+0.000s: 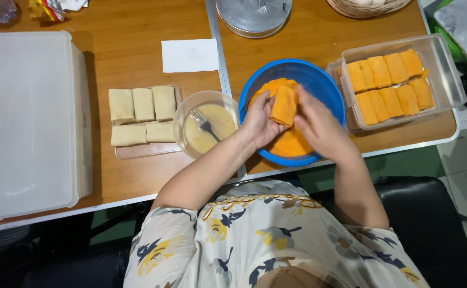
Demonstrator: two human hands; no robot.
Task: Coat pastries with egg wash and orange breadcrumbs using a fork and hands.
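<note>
Over the round blue plastic bowl of orange breadcrumbs (319, 80) on the wooden counter (132, 58), both hands, left hand (259, 121) and right hand (319, 125), cup the crumb-coated orange rectangular roll (284, 105) between their fingers; it looks light, soft and easily squashed, best held gently along its long sides.

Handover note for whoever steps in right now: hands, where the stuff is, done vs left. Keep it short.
Left hand and right hand together hold one crumb-coated roll over the blue bowl of orange crumbs.
Done: eight coated rolls lie in the clear tub on the right.
Left: five plain rolls on the clear tray to the left, beside the batter bowl with a fork in it.
</note>
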